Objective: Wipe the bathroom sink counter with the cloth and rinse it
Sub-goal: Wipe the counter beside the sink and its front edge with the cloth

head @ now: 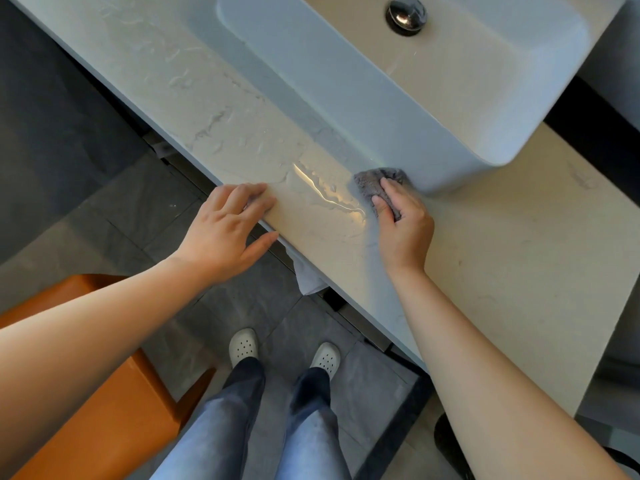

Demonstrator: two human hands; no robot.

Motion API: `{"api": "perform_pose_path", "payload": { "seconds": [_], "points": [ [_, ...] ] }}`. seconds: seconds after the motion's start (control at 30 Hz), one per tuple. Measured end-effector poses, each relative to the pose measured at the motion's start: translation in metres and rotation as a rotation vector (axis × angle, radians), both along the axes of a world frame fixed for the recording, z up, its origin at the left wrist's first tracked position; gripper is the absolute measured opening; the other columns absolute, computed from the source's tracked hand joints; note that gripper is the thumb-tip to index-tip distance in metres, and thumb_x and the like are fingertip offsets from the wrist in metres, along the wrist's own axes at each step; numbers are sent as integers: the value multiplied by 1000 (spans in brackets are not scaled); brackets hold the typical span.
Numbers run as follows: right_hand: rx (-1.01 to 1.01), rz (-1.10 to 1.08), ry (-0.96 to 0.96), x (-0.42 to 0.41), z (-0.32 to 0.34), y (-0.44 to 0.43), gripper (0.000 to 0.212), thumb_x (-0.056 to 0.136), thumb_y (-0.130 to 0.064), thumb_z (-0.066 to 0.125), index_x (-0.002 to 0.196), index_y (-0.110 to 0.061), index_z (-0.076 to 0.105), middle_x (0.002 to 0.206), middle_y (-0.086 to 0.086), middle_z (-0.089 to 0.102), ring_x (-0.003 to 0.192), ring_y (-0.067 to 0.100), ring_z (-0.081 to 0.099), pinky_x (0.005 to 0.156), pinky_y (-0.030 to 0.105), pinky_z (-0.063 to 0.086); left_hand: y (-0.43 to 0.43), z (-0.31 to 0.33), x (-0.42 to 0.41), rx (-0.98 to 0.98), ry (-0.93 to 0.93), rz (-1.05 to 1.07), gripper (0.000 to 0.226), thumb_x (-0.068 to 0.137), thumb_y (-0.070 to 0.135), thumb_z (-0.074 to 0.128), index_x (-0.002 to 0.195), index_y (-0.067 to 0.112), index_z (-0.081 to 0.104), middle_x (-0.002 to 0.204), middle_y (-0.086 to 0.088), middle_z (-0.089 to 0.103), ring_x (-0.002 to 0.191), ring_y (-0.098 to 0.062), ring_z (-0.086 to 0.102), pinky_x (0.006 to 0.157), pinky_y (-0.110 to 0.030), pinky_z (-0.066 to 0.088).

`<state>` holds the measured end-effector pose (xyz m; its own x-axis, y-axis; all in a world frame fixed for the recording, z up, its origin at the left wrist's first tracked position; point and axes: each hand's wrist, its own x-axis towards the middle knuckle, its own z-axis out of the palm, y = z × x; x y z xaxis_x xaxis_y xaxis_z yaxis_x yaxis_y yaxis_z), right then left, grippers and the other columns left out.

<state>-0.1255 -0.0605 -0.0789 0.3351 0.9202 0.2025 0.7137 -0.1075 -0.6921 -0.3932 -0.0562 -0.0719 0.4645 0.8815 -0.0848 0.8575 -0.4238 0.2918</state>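
A pale stone counter [502,258] runs diagonally across the view, with a white vessel sink [346,95] standing on it. My right hand [403,220] presses a small grey cloth [372,183] flat onto the counter, right against the sink's front corner. A streak of water [325,194] glistens on the counter just left of the cloth. More water drops cover the counter [194,109] further left. My left hand [227,230] rests with spread fingers on the counter's front edge and holds nothing. The chrome drain [406,15] shows in the basin.
An orange stool [104,368] stands on the grey tiled floor at lower left. A white cloth [308,278] hangs below the counter edge. My legs in jeans and white clogs [244,346] are beneath. A dark round object [450,441] sits at lower right.
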Motion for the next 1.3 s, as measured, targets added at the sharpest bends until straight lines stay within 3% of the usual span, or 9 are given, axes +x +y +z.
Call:
{"api": "perform_pose_path", "payload": {
  "seconds": [0.33,0.47,0.57,0.67,0.73,0.87,0.97,1.07,1.3],
  "points": [
    [-10,28,-13,-35,-1,-22,30,84,-11,68,114,-10,69,118,6,68,112,18,60,105,20,36,8,6,-5,26,-13,-21,66,91,56,32,138,11,44,136,-10,47,123,-32,43,106,-46,31],
    [-48,113,31,-69,6,-61,32,83,-9,70,114,-13,69,117,1,68,113,16,59,102,35,45,30,6,-9,41,30,129,72,92,57,34,145,9,31,151,-15,27,140,-36,21,115,-50,13],
    [-113,183,163,-82,16,-80,32,82,-9,71,113,-17,69,109,-12,67,104,7,63,91,30,53,41,0,-17,-3,80,193,79,91,58,36,150,9,16,158,-14,8,145,-33,2,117,-47,2],
    [-151,68,390,-84,34,-79,34,84,-8,69,115,-22,66,105,-16,67,99,-2,65,86,18,51,44,-4,-24,13,110,165,83,90,62,34,150,9,14,158,-13,8,145,-31,3,117,-43,0],
    [-76,-66,445,-78,42,-65,31,84,-5,68,114,-15,67,105,-13,68,99,-5,64,86,14,49,45,-4,-27,16,111,148,83,90,63,33,151,10,13,158,-12,9,145,-30,4,118,-42,0],
    [30,-173,290,-51,46,-22,30,86,-13,67,116,-12,68,112,-5,68,102,0,63,94,19,47,45,-5,-32,21,119,135,83,90,65,29,151,13,11,159,-9,7,146,-28,2,117,-40,-1],
    [-15,-113,143,-32,35,7,31,86,-12,66,117,-11,68,115,-2,67,108,6,62,97,18,44,44,-7,-33,23,113,127,83,89,66,27,151,14,9,159,-7,4,146,-26,-2,117,-39,-4],
    [-76,-81,23,-26,19,25,32,84,-11,66,116,-9,68,117,6,68,111,19,62,99,26,44,44,-10,-33,22,104,137,83,90,67,23,152,14,7,159,-6,2,146,-24,-4,117,-38,-7],
    [-10,-141,23,-36,1,29,31,86,-12,63,117,-8,67,119,9,67,113,25,61,101,39,46,45,-13,-32,24,147,139,86,86,71,8,152,16,3,159,-6,-1,146,-24,-8,118,-40,-6]
  ]
}}
